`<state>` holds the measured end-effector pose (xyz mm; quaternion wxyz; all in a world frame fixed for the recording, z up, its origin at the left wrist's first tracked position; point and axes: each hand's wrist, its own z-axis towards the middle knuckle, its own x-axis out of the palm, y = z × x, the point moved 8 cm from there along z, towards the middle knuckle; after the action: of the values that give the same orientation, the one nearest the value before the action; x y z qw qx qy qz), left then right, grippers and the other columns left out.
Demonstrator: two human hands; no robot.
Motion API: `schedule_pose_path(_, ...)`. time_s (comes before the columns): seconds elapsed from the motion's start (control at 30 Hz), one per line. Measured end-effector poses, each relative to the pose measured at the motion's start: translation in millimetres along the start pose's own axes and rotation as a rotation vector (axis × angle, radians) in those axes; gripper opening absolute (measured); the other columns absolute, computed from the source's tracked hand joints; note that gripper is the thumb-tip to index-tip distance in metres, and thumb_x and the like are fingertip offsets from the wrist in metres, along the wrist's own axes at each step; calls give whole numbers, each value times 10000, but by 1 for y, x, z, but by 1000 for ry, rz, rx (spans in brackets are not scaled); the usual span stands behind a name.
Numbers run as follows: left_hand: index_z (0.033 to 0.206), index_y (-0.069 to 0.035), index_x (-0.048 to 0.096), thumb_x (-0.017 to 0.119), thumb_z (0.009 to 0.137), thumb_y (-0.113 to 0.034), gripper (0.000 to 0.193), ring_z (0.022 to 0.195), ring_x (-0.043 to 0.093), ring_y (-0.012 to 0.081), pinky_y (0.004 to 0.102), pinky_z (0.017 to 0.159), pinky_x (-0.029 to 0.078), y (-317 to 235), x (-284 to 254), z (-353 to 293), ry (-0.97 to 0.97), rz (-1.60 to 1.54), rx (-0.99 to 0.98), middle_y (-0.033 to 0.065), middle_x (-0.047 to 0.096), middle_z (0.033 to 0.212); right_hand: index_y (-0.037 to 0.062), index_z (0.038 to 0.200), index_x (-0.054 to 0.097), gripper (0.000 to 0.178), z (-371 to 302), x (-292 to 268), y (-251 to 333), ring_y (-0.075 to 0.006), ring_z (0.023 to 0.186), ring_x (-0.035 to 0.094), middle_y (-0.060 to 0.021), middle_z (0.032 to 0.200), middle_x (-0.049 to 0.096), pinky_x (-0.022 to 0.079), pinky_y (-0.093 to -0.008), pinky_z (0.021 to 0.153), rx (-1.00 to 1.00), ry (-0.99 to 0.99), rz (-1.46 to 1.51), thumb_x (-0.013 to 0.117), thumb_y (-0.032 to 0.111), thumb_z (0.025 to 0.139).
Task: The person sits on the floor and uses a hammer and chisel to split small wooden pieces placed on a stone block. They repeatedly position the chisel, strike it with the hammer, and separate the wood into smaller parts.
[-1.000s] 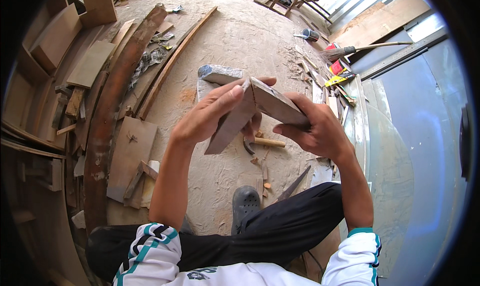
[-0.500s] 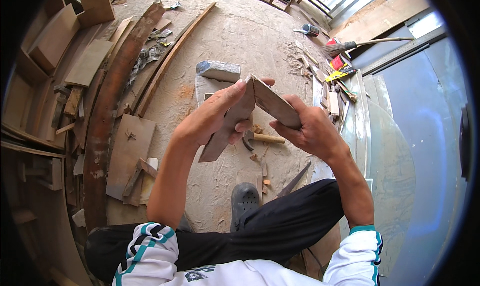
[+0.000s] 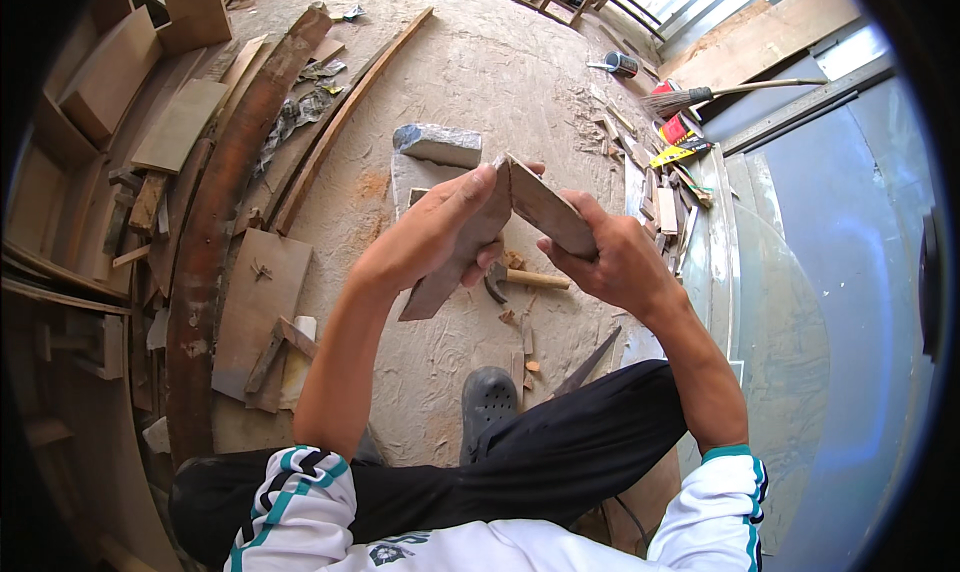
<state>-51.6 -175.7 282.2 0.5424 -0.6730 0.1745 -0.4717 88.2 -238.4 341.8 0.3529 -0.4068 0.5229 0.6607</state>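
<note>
Two flat grey-brown wooden boards meet at an angle above the floor, their ends touching at the top. My left hand is closed round the left board, thumb near the joint and fingertips showing past its right edge. Gripping the lower end of the right board is my right hand. Some fingers behind the boards are partly hidden. Below them on the floor lies a hammer with a wooden handle, its head partly covered from sight. Behind the boards sits a grey stone-like block.
A saw blade lies by my right knee. Boards and a long rusty-brown plank fill the left side. At the right are wood scraps, a broom, a can and a blue-grey sheet.
Both hands keep their grip on the boards. The joined boards have shifted only very slightly; nothing was let go or taken up.
</note>
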Motion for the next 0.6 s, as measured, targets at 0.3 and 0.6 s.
schedule_pose_path(0.3, 1237, -41, 584, 153, 945, -805, 925, 579, 617, 144, 273, 540, 512, 10, -18, 3, -49, -39, -12, 92, 661, 804, 31, 1180, 606, 504, 12, 14, -16, -295, 770, 734, -196, 846, 717, 548, -380, 683, 66, 124, 216, 822, 333, 839)
schedule_pose_path(0.6, 1212, -15, 621, 176, 941, -814, 953, 655, 650, 146, 285, 612, 537, 5, -26, 8, -126, 56, 109, 99, 685, 849, 27, 1088, 643, 489, 15, 4, -11, -306, 759, 730, -190, 834, 716, 547, -385, 678, -1, 12, 75, 860, 351, 793)
